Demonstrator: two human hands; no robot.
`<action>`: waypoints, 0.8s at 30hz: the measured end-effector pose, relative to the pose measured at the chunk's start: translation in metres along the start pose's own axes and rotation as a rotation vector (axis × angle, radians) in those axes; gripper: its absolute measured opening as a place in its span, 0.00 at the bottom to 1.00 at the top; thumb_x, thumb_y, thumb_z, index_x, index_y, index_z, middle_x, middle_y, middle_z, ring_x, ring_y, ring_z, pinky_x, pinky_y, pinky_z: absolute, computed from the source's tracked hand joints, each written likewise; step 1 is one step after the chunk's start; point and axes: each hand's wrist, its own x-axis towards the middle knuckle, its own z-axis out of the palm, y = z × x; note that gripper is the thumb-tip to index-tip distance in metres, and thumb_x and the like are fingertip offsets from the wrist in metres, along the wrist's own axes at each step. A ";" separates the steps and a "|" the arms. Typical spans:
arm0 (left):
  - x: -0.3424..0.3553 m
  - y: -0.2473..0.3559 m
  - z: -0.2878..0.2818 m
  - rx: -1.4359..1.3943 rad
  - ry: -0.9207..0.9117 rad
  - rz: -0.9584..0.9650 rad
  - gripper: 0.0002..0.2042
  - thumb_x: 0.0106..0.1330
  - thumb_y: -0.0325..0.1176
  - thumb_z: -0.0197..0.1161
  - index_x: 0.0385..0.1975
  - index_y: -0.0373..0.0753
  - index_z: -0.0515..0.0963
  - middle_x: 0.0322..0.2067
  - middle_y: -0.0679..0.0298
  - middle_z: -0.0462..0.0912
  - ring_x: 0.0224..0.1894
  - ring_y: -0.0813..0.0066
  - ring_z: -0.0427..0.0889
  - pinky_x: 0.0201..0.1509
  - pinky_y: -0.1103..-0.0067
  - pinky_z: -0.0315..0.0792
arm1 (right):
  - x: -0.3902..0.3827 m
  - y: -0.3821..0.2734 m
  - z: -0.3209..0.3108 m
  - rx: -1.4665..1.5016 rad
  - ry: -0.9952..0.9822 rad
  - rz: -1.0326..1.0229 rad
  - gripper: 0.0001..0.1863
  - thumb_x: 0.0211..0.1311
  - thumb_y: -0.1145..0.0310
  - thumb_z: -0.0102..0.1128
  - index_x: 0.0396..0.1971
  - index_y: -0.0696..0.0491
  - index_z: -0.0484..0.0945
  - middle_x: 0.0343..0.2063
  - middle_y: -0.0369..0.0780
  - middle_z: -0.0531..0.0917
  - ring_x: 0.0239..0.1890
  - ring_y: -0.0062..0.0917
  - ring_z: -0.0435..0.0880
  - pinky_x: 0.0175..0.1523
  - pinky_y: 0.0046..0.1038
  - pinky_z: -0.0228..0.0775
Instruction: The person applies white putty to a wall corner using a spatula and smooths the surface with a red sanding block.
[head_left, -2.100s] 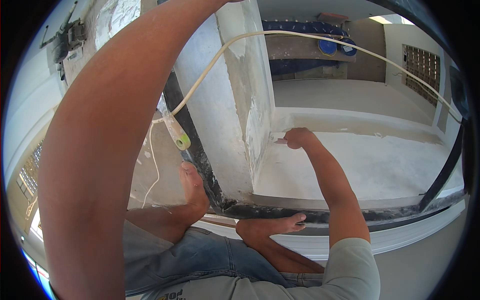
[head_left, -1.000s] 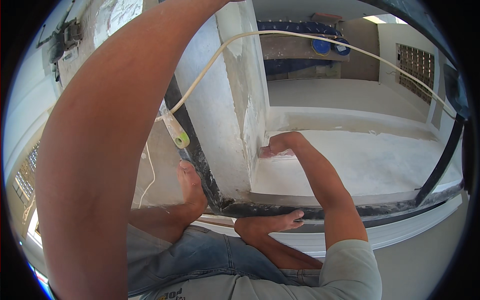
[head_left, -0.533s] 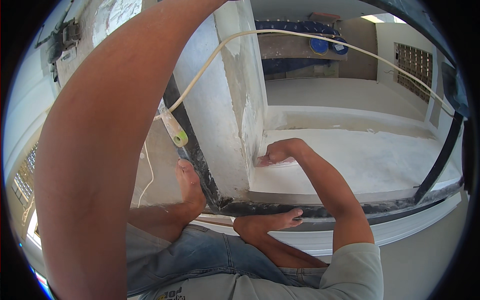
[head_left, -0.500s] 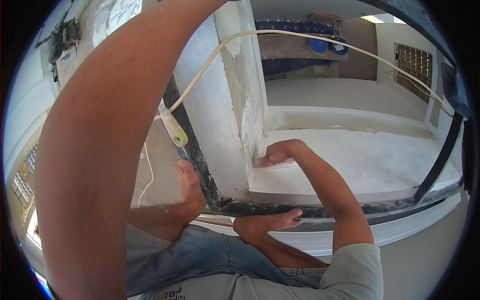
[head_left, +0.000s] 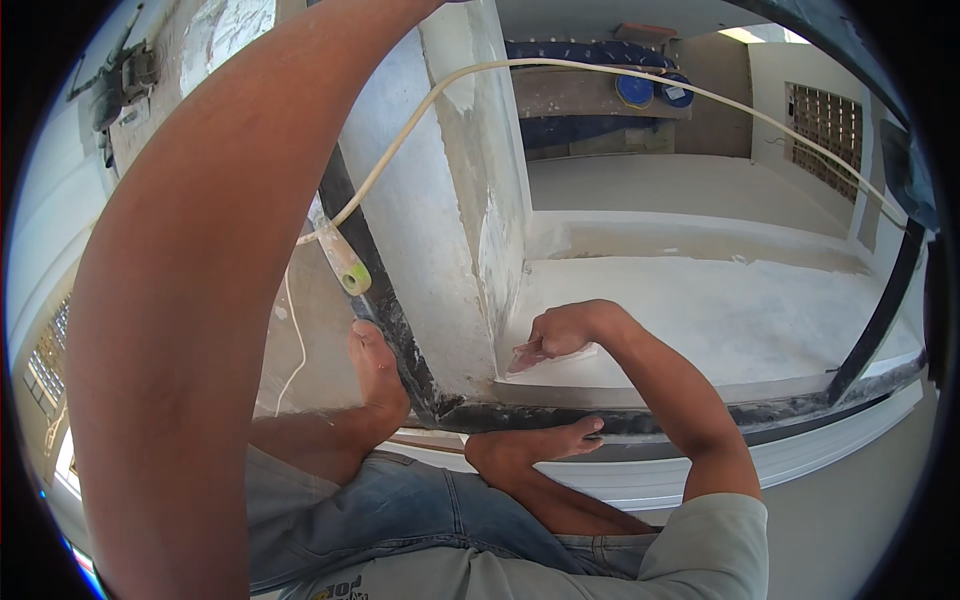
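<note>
My right hand (head_left: pixel 565 330) is closed on a thin, dusty pinkish sheet (head_left: pixel 526 357), which looks like sandpaper. Hand and sheet lie against the white plastered surface (head_left: pixel 700 310), close to its corner with the upright pillar (head_left: pixel 420 210). The sheet is partly covered by my fingers, so its full shape is hidden. My left forearm (head_left: pixel 190 290) stretches up across the left side, and its hand passes beyond the upper edge. Beside that arm, a tool with a beige, green-ended handle (head_left: pixel 345 262) rests at the black bar; its working end is hidden.
A cream cable (head_left: pixel 510 63) arches across the space. Black metal bars (head_left: pixel 660 420) border the plastered surface, with my bare feet (head_left: pixel 540 443) against them. Farther off are a plank (head_left: pixel 560 95) and blue round lids (head_left: pixel 634 91). A thin white cord (head_left: pixel 297 345) hangs at left.
My right hand and the pinkish sheet have slid toward me over the white surface, nearer the black bar. My left arm has hardly shifted.
</note>
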 end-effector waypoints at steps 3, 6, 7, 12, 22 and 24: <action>0.003 0.005 -0.003 -0.008 -0.006 -0.007 0.40 0.73 0.65 0.39 0.47 0.29 0.84 0.45 0.40 0.85 0.52 0.44 0.82 0.59 0.59 0.73 | -0.028 0.025 -0.011 0.054 0.199 0.036 0.20 0.68 0.57 0.52 0.52 0.50 0.85 0.44 0.52 0.87 0.46 0.48 0.84 0.54 0.41 0.73; 0.002 0.011 -0.006 -0.001 -0.071 -0.050 0.40 0.73 0.66 0.39 0.48 0.29 0.83 0.47 0.40 0.84 0.54 0.44 0.82 0.60 0.60 0.72 | -0.034 0.064 -0.026 0.066 0.409 0.221 0.25 0.56 0.73 0.48 0.53 0.50 0.85 0.44 0.51 0.87 0.50 0.47 0.83 0.58 0.40 0.73; 0.002 0.011 -0.005 0.010 -0.087 -0.067 0.40 0.73 0.66 0.38 0.50 0.29 0.83 0.48 0.40 0.84 0.54 0.45 0.81 0.61 0.60 0.72 | -0.029 0.071 -0.030 0.028 0.427 0.265 0.27 0.55 0.75 0.48 0.54 0.50 0.84 0.47 0.50 0.86 0.52 0.46 0.83 0.59 0.40 0.73; 0.003 0.006 0.002 0.020 -0.018 -0.031 0.40 0.73 0.66 0.38 0.52 0.29 0.82 0.50 0.41 0.83 0.55 0.45 0.81 0.62 0.61 0.71 | 0.034 0.111 -0.018 0.016 0.508 0.242 0.29 0.55 0.78 0.46 0.57 0.48 0.82 0.53 0.46 0.83 0.57 0.43 0.80 0.61 0.40 0.72; 0.004 0.006 -0.003 0.010 -0.029 -0.024 0.40 0.73 0.65 0.39 0.42 0.28 0.85 0.41 0.41 0.86 0.47 0.43 0.83 0.55 0.58 0.74 | 0.125 0.133 -0.003 -0.008 0.374 0.385 0.30 0.59 0.76 0.46 0.61 0.41 0.79 0.55 0.42 0.83 0.59 0.39 0.80 0.62 0.42 0.73; 0.005 0.011 -0.005 0.003 -0.067 -0.040 0.40 0.73 0.65 0.39 0.42 0.28 0.85 0.40 0.41 0.86 0.47 0.43 0.84 0.54 0.58 0.74 | 0.130 0.143 0.003 -0.036 0.348 0.374 0.30 0.59 0.76 0.46 0.61 0.38 0.79 0.56 0.40 0.83 0.59 0.39 0.80 0.62 0.42 0.73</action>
